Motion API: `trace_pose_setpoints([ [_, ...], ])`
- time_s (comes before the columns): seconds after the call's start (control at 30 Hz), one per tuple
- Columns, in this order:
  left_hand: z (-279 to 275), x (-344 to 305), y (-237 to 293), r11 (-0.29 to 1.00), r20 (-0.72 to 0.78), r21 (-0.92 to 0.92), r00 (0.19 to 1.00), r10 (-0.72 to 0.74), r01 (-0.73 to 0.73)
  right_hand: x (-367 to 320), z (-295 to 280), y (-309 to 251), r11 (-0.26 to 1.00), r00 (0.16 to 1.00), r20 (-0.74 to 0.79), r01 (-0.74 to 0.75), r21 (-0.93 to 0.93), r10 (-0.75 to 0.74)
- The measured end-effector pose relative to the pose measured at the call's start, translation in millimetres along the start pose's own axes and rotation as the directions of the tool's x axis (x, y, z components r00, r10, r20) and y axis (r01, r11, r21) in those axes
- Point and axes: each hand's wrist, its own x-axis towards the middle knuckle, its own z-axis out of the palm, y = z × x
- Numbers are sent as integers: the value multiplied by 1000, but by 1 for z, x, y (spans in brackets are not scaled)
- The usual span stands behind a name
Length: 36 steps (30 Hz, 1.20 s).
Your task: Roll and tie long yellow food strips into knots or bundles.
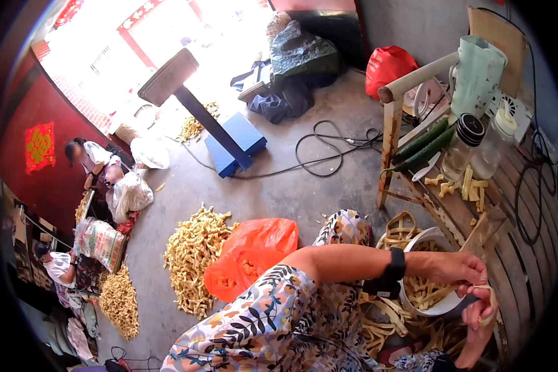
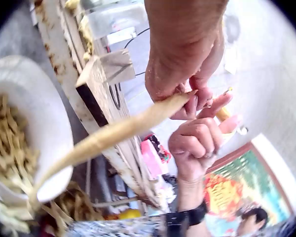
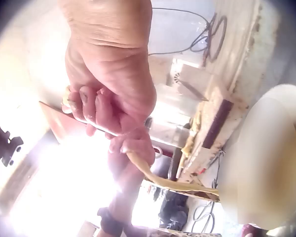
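Lower right of frame: left hand [image 1: 456,270] pinches a pale strip [image 2: 113,133]; right hand [image 1: 477,316] curls round it, above white bowl [image 2: 44,133].

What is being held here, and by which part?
A strip: the left hand pinches its upper end, and the rest trails down to the bowl. The right hand curls beside that end; its hold cannot be told.

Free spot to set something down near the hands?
Bare grey concrete floor between the blue scale base, the orange plastic bag and the wooden bench leg. Crowded: the bench top, and pale strips heaped around the white bowl.
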Motion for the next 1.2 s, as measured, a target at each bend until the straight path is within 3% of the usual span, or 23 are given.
trace_pose_setpoints([
  [0.03, 3, -1, 0, 989, -9, -141, 999, -37, 35, 4, 3, -6, 998, 1000, 10, 16, -61, -16],
  [0.1, -5, 0, -12, 996, 20, -65, 998, -61, 62, 8, 9, -10, 986, 1000, -18, 9, -169, -12],
  [0.13, -12, -2, -18, 993, 42, -52, 994, -104, 106, 10, 5, -6, 964, 991, -130, -76, -255, 44],
  [0.17, -16, -3, -25, 988, 63, -39, 987, -146, 149, 11, 2, 0, 921, 988, -155, -55, -385, -5],
  [0.23, -8, -8, -28, 920, 160, -287, 960, -231, 269, 17, 10, 4, 783, 978, -178, -23, -621, -112],
  [0.27, -4, -10, -31, 856, 216, -400, 941, -261, 329, 16, 17, 2, 790, 967, -220, -33, -612, -130],
  [0.37, -11, -8, -60, 794, 282, -503, 933, -222, 341, 20, 33, -13, 783, 942, -257, -323, -532, 214],
  [0.4, -3, -11, -56, 790, 221, -516, 942, -251, 332, 21, 31, -9, 772, 938, -230, -343, -535, 258],
  [0.5, -10, -6, -57, 918, 8, -317, 968, -249, 239, 24, 22, 8, 698, 993, -120, -91, -710, 7],
  [0.53, -14, -2, -63, 871, -38, -408, 949, -314, 272, 25, 19, 6, 478, 988, -135, -83, -874, -74],
  [0.63, -11, 6, -57, 1000, -486, 27, 874, 7, 7, 26, 13, 16, -67, 868, 37, 4, -998, -496],
  [0.67, -8, 8, -50, 977, -503, 206, 851, 152, -53, 29, 17, 17, -43, 819, 20, -6, -999, -573],
  [0.7, -6, 8, -46, 962, -499, 263, 843, 201, -73, 29, 9, 22, 143, 864, -131, -69, -987, -486],
  [0.77, -2, 6, -40, 923, -486, 369, 823, 294, -111, 26, -16, 33, 470, 904, -369, -234, -851, -218],
  [0.8, -2, 5, -39, 918, -465, 378, 832, 303, -123, 27, -10, 25, 701, 896, -444, -299, -647, -28],
  [0.93, 1, -2, -37, 875, -399, 473, 861, 315, -101, 29, -4, 19, 705, 844, -524, -440, -556, 114],
  [0.97, 1, -3, -36, 856, -385, 512, 870, 309, -77, 29, -14, 26, 706, 899, -437, -331, -626, 34],
  [1.03, -2, -2, -43, 629, -294, 774, 844, 448, -64, 27, -33, 44, 676, 963, -244, -106, -729, -113],
  [1.07, -3, -2, -48, 492, -230, 869, 834, 502, -56, 28, -30, 47, 611, 953, -241, -80, -787, -185],
  [1.1, -6, -1, -49, 475, -215, 879, 846, 487, -50, 26, -50, 72, 623, 954, -188, -1, -782, -235],
  [1.13, -9, 1, -52, 475, -200, 879, 863, 464, -52, 30, -22, 69, 858, 873, -453, -85, -507, -181],
  [1.17, -11, 2, -55, 528, -213, 848, 875, 434, -55, 30, -12, 65, 845, 855, -474, -84, -528, -211],
  [1.2, -14, 1, -53, 674, -283, 738, 891, 356, -35, 31, -5, 58, 755, 870, -396, -44, -655, -292],
])
